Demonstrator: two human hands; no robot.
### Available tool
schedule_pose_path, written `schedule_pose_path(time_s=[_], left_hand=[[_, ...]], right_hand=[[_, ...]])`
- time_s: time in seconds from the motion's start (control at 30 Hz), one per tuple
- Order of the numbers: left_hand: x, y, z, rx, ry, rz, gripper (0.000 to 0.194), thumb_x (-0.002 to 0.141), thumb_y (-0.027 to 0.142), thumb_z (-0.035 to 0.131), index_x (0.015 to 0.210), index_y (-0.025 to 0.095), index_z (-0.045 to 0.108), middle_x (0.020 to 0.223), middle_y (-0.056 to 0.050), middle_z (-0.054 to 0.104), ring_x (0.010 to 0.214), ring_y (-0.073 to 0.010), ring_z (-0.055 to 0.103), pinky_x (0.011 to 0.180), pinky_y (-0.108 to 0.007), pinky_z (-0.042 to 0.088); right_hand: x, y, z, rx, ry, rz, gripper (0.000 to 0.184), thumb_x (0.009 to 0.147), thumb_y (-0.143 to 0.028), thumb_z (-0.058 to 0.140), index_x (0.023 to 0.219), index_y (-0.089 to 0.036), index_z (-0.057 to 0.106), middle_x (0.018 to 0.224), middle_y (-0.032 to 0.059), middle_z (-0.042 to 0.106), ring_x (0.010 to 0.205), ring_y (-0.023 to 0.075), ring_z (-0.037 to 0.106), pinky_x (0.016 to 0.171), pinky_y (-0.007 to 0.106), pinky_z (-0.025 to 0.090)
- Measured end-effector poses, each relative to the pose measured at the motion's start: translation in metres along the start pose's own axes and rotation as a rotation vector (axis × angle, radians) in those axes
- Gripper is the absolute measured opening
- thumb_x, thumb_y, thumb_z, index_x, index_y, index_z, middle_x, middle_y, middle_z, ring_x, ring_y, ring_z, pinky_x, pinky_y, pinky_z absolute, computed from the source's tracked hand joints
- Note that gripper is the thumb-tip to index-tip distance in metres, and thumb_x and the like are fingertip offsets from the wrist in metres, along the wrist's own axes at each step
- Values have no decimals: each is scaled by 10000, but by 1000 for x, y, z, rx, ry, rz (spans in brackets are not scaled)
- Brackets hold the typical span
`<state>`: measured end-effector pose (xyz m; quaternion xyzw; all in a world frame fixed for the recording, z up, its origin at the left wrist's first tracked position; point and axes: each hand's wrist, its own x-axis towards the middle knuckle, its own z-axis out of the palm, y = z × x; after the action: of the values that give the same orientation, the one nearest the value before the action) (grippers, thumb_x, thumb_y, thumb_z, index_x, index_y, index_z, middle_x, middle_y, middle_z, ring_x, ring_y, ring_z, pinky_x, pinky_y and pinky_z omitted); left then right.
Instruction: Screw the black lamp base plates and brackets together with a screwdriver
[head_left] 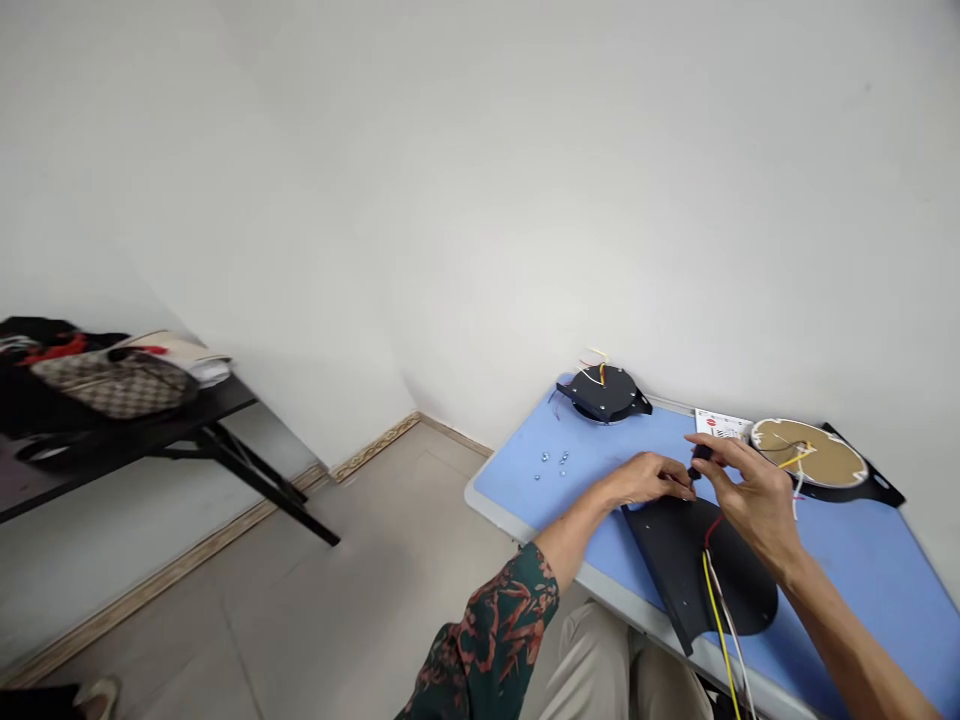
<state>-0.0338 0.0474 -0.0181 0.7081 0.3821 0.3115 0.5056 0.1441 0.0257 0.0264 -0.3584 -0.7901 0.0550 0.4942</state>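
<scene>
My left hand (651, 479) and my right hand (750, 490) meet over a flat black plate (686, 575) on the blue table (885, 560). Both are closed in a pinch on a small black part (702, 455) between the fingertips. Red, yellow and white wires (718, 600) run from under my right hand across the plate toward me. Several small silver screws (553, 462) lie on the blue top left of my hands.
A round black unit with wires (606, 392) sits at the table's far corner. A tan disc on a black bracket (814, 455) and a white card (721, 424) lie at the far right. A dark side table (150, 430) with bags stands to the left across bare floor.
</scene>
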Motion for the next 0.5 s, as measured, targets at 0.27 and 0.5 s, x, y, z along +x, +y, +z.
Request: schedule_pose_path(time_s=[0.27, 0.5], left_hand=[[-1, 1, 0, 7, -18, 38, 153, 806, 288, 749, 849, 155, 686, 838, 16, 632, 855, -147, 557, 813, -259, 405], [-4, 11, -2, 66, -15, 19, 138, 811, 269, 759, 830, 169, 666, 852, 27, 643, 883, -150, 581, 841, -247, 416]], right_hand=[[0, 2, -1, 20, -29, 36, 323, 922, -417, 608, 1200, -286, 705, 952, 36, 763, 773, 198, 702, 743, 339, 556], [-1, 4, 1, 17, -8, 138, 297, 906, -466, 616, 1116, -286, 723, 911, 33, 762, 769, 204, 700, 694, 331, 539]])
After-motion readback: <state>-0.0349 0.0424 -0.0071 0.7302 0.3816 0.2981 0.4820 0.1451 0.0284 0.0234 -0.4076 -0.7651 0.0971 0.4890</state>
